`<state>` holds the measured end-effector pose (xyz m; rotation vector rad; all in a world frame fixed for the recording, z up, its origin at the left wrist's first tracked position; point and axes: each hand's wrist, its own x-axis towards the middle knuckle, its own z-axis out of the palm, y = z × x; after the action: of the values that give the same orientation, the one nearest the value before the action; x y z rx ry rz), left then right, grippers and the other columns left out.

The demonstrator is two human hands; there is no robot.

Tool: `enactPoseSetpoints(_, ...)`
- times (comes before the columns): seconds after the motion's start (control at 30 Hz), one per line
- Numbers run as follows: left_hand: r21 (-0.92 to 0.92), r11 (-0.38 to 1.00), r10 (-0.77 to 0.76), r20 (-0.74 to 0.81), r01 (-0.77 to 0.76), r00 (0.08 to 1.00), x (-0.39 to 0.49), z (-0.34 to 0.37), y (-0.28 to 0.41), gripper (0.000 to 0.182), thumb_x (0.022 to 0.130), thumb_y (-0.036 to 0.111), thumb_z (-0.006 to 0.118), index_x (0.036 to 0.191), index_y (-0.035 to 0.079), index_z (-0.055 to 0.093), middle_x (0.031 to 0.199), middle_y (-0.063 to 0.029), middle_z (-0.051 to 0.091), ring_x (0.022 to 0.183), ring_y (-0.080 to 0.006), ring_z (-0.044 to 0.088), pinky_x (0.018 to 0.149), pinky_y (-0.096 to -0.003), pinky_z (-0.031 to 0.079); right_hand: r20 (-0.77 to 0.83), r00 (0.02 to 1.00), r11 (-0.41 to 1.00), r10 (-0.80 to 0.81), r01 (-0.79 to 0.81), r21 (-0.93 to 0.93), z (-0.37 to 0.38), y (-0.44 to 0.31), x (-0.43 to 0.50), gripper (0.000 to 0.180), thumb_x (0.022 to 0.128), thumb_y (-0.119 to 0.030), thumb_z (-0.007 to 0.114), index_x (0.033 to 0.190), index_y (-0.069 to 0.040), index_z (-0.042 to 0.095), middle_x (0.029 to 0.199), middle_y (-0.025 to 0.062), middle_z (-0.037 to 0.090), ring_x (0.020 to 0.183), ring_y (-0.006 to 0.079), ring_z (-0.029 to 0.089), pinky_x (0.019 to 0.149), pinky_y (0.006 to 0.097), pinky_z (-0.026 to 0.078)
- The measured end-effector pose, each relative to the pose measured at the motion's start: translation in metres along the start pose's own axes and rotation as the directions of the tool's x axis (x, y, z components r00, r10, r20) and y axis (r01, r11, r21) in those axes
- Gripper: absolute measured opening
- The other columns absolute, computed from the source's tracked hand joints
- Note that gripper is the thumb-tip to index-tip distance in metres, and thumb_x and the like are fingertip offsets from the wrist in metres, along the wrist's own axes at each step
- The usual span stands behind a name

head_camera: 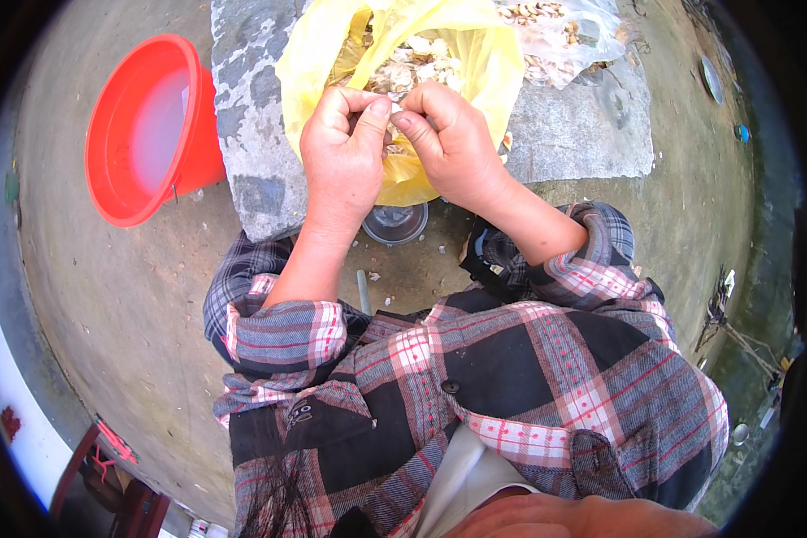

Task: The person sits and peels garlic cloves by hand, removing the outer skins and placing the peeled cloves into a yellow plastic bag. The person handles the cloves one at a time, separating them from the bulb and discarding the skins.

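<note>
Fingertips nearly meeting, my left hand (pixel 347 138) and my right hand (pixel 448 138) pinch a small whitish piece (pixel 395 108) between them, too small to tell what it is. Both hands are over the front of an open yellow plastic bag (pixel 504 74). Inside the bag lie pale, papery scraps (pixel 413 64) that look like peelings or shells. To the right of it, a clear plastic bag (pixel 595 33) holds many small brown and cream pieces. Both bags rest on a grey stone slab (pixel 578 134).
A red plastic bucket (pixel 205 144) with cloudy liquid stands left of the slab. Below the slab's front edge, a round metal bowl (pixel 395 225) sits between the knees. Small scraps dot the concrete floor (pixel 155 323). Dry twigs (pixel 740 336) lie at the far right.
</note>
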<state>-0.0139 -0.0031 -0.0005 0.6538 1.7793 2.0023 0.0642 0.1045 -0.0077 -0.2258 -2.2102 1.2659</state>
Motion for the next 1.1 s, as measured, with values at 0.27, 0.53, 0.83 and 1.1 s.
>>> enactPoseSetpoints(0.27, -0.115, 0.985, -0.128, 0.003, 0.127, 0.992, 0.001, -0.001, 0.003, 0.01, 0.091, 0.009, 0.057, 0.086, 0.001, 0.054, 0.07, -0.0038, 0.058, 0.055, -0.0073, 0.053, 0.048, -0.0211, 0.045, 0.012, 0.983, 0.966, -0.185, 0.184, -0.183, -0.002, 0.005, 0.002, 0.013, 0.081, -0.012, 0.063, 0.082, -0.005, 0.053, 0.074, 0.0119, 0.053, 0.072, 0.0336, 0.056, 0.061, 0.0411, 0.045)
enactPoseSetpoints(0.53, 0.073, 0.99, -0.121, 0.049, 0.118, 0.991, 0.003, -0.003, 0.008, 0.011, 0.092, 0.009, 0.055, 0.087, -0.001, 0.054, 0.072, -0.006, 0.06, 0.055, -0.0107, 0.058, 0.052, -0.024, 0.051, 0.034, 0.988, 0.981, -0.149, 0.152, -0.118, -0.011, 0.0, 0.004, 0.012, 0.083, -0.012, 0.062, 0.081, -0.003, 0.054, 0.073, 0.0123, 0.053, 0.069, 0.0314, 0.056, 0.06, 0.0377, 0.045)
enactPoseSetpoints(0.83, 0.111, 0.987, -0.132, 0.116, 0.119, 0.984, 0.006, -0.009, 0.0, 0.018, 0.095, 0.015, 0.049, 0.086, 0.0, 0.053, 0.066, -0.0045, 0.057, 0.053, -0.0113, 0.056, 0.048, -0.0251, 0.048, 0.198, 0.958, 0.893, 0.205, -0.266, 0.363, -0.011, 0.008, 0.006, 0.016, 0.092, -0.014, 0.056, 0.083, -0.001, 0.055, 0.072, 0.004, 0.052, 0.07, 0.0116, 0.048, 0.065, 0.0281, 0.043)
enactPoseSetpoints(1.1, 0.132, 0.99, 0.048, 0.042, -0.053, 0.998, 0.007, -0.007, 0.004, 0.014, 0.091, 0.012, 0.056, 0.085, 0.0, 0.058, 0.072, -0.0036, 0.057, 0.057, -0.0084, 0.055, 0.051, -0.0221, 0.046, 0.219, 0.933, 0.854, 0.285, -0.351, 0.383, -0.016, 0.01, 0.009, 0.016, 0.091, -0.016, 0.059, 0.085, -0.002, 0.058, 0.073, -0.0008, 0.053, 0.071, 0.0075, 0.047, 0.065, 0.025, 0.042)
